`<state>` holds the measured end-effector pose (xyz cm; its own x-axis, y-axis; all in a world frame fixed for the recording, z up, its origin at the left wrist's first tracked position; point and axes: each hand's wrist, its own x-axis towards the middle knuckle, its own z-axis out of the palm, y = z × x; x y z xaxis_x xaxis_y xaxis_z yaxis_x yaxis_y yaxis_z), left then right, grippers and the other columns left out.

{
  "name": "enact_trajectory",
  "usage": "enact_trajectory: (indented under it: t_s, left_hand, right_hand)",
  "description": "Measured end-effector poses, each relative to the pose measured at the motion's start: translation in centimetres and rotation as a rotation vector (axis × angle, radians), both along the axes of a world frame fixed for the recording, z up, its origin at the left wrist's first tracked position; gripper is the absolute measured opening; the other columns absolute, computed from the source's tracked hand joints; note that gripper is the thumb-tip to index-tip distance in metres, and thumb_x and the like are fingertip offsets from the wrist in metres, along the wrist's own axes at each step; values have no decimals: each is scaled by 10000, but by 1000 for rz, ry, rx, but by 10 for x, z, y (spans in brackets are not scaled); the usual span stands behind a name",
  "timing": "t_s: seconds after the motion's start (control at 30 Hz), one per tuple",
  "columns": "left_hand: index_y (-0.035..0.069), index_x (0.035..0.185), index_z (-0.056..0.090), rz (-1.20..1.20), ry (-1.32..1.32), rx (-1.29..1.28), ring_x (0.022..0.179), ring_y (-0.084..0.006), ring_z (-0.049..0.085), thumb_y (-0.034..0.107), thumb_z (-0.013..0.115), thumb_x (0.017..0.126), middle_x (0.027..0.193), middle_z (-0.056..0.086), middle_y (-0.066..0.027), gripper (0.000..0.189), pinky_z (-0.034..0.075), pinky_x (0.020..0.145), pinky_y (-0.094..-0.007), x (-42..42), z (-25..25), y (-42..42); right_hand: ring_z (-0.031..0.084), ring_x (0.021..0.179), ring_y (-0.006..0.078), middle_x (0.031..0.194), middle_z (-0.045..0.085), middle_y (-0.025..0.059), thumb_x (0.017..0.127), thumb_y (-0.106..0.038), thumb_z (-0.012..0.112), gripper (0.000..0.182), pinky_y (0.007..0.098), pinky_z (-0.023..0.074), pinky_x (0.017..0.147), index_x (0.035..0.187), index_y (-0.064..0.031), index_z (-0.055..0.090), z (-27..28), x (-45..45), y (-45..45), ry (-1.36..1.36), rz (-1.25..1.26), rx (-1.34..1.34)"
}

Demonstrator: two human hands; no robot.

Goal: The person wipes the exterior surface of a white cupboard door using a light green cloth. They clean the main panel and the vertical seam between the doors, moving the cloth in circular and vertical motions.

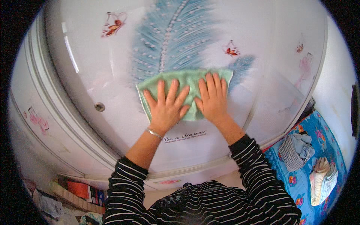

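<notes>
A pale green cloth (194, 84) with a white edge is spread against a glossy white wardrobe door (118, 73). My left hand (166, 109) lies on the left half of the cloth, palm down and fingers spread. On the right half, my right hand (213, 99) also presses flat, its thumb apart from the other fingers. Neither hand curls around the fabric. Behind and above the cloth is a printed blue feather (171, 36), its lower part hidden. Small red butterfly prints flank it, and black lettering (185, 137) is printed below the cloth.
A round metal fitting (99, 107) sits on the door at the left. To the lower right, folded clothes (296, 152) and a light garment (323, 181) lie on a blue floral bedspread (292, 194). Books or boxes (81, 191) stand on a shelf at lower left.
</notes>
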<state>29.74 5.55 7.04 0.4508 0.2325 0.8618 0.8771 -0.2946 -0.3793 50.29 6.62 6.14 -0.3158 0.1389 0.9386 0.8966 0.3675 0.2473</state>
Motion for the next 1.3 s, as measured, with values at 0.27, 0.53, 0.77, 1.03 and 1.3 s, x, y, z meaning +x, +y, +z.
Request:
enact_trajectory:
  t_s: [0.27,0.53,0.77,1.03,1.3]
  left_hand:
    - [356,1420,487,-70,-3,-65,1329,-381,379,555,681,798,1506,392,-29,681,241,963,-772,57,-62,6]
    - [355,1439,473,-124,52,49,1428,-378,292,569,662,801,1544,384,-47,700,134,1074,-745,118,71,14]
    - [332,1444,466,-83,74,397,1439,-342,285,570,627,829,1543,385,-26,678,184,1094,-701,152,202,11]
    - [200,1463,437,-24,94,353,1439,-351,293,491,575,898,1539,389,-69,650,212,1127,-639,151,167,28]
    - [268,1418,511,-80,189,-47,1408,-293,327,447,631,877,1538,384,19,582,261,1075,-655,135,-30,18]
  right_hand:
    - [288,1378,514,1490,327,281,788,-388,711,810,687,190,1103,1407,28,395,-87,36,-7,220,18,-163]
    - [294,1390,477,1499,350,243,775,-374,701,791,656,199,1113,1401,20,420,35,104,24,215,-108,112]
    - [320,1385,427,1498,379,212,826,-451,635,742,609,208,1125,1414,-37,451,181,146,41,118,-169,354]
    - [323,1388,412,1510,358,237,889,-393,580,683,582,225,1124,1444,-27,422,153,149,47,64,-127,340]
    - [345,1348,428,1437,421,191,781,-505,672,726,666,199,1101,1344,-70,525,-47,136,17,38,-177,-152]
